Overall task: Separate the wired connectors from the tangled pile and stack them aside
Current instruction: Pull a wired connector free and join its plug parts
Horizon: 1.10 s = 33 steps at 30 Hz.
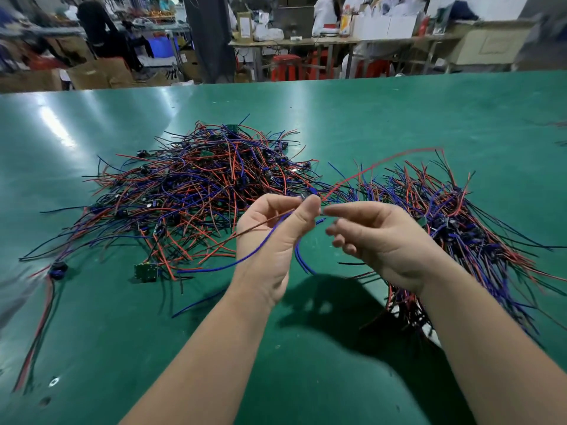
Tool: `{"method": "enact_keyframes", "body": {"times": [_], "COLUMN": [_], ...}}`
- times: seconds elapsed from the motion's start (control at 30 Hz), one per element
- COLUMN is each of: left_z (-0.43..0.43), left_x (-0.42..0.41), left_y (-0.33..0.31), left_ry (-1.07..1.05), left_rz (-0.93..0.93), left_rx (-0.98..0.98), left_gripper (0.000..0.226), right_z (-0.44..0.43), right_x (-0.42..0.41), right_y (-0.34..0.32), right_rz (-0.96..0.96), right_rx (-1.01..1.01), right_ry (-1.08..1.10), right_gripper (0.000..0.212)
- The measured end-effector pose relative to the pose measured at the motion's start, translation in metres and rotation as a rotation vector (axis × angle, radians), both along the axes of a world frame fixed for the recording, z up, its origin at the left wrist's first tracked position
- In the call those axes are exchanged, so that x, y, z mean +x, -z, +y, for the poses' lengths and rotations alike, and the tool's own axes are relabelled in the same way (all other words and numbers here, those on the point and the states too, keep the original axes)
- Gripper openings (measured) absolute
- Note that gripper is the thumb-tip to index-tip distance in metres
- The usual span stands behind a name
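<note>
A tangled pile of red, blue and black wired connectors (202,185) covers the middle of the green table (399,118). A second heap of the same wired connectors (454,222), lying more in one direction, sits at the right. My left hand (273,240) is raised in front of the pile and pinches one wired connector (306,196) between thumb and forefinger; its red wire arcs up to the right and its blue wire hangs down past my palm. My right hand (377,237) hovers just right of it, fingers loosely curled, forefinger tip close to the pinched connector.
A small green circuit board (145,271) lies at the pile's near edge. A separate connector with red and black wires (56,269) lies at the far left. Beyond the table's far edge are benches, red stools, boxes and people.
</note>
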<state>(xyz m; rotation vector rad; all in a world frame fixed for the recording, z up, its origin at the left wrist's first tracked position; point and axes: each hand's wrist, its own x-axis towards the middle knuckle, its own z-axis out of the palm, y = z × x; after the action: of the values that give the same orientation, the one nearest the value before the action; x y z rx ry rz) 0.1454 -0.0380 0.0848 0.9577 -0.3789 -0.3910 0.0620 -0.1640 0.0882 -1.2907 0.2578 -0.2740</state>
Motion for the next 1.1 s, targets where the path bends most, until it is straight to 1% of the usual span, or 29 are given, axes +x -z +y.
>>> {"method": "enact_keyframes", "body": {"times": [0.03, 0.1, 0.13, 0.2, 0.27, 0.3, 0.37, 0.4, 0.47, 0.53, 0.57, 0.67, 0.73, 0.83, 0.97, 1.03, 1.1], "left_z": [-0.001, -0.003, -0.004, -0.006, -0.005, -0.005, -0.003, -0.002, -0.001, -0.001, -0.001, -0.001, -0.001, -0.002, -0.002, -0.002, -0.003], "left_x": [-0.002, -0.008, -0.012, -0.015, -0.015, -0.014, -0.014, -0.014, -0.015, -0.015, -0.014, -0.015, -0.017, -0.020, -0.019, -0.019, -0.019], "left_y": [0.001, 0.003, 0.005, 0.006, 0.005, 0.004, 0.000, 0.000, 0.002, 0.003, 0.003, 0.001, 0.002, 0.002, 0.002, 0.002, 0.002], "left_ry": [-0.027, -0.012, 0.034, 0.129, 0.163, 0.175, 0.218, 0.222, 0.242, 0.269, 0.289, 0.371, 0.396, 0.396, 0.384, 0.370, 0.351], "left_rz": [-0.068, -0.215, -0.261, -0.292, -0.261, -0.207, -0.057, -0.021, -0.022, -0.006, 0.007, 0.061, 0.067, 0.061, 0.056, 0.063, 0.063], "left_rx": [0.049, 0.106, 0.110, 0.129, 0.172, 0.180, 0.174, 0.195, 0.267, 0.316, 0.334, 0.347, 0.337, 0.338, 0.341, 0.330, 0.331], "left_gripper": [0.020, 0.022, 0.022, 0.025, 0.034, 0.033, 0.014, 0.007, 0.010, 0.008, 0.008, 0.008, 0.008, 0.013, 0.014, 0.016, 0.023], "right_z": [0.002, 0.003, 0.002, 0.000, -0.004, -0.005, -0.005, -0.003, 0.001, 0.001, 0.000, -0.008, -0.011, -0.010, -0.011, -0.011, -0.008], "right_x": [0.003, 0.006, 0.006, 0.005, 0.004, 0.003, 0.002, 0.003, 0.005, 0.006, 0.006, 0.003, 0.001, 0.002, 0.001, 0.000, -0.001], "right_y": [-0.001, -0.001, -0.001, -0.004, -0.006, -0.006, -0.005, -0.004, -0.001, 0.001, 0.000, -0.005, -0.007, -0.006, -0.006, -0.007, -0.007], "right_rz": [-0.044, -0.079, -0.082, -0.083, -0.069, -0.061, -0.046, -0.039, -0.014, 0.003, 0.005, -0.001, -0.004, 0.001, -0.018, -0.021, -0.008], "right_rx": [0.070, 0.135, 0.146, 0.169, 0.169, 0.157, 0.106, 0.072, -0.004, -0.043, -0.029, 0.079, 0.104, 0.101, 0.113, 0.081, 0.022], "right_ry": [0.046, 0.139, 0.172, 0.209, 0.229, 0.235, 0.237, 0.232, 0.232, 0.270, 0.297, 0.364, 0.381, 0.358, 0.341, 0.316, 0.263], "right_gripper": [0.018, 0.011, 0.010, 0.010, 0.009, 0.009, 0.009, 0.007, 0.007, 0.018, 0.018, 0.007, 0.008, 0.007, 0.018, 0.018, 0.020]}}
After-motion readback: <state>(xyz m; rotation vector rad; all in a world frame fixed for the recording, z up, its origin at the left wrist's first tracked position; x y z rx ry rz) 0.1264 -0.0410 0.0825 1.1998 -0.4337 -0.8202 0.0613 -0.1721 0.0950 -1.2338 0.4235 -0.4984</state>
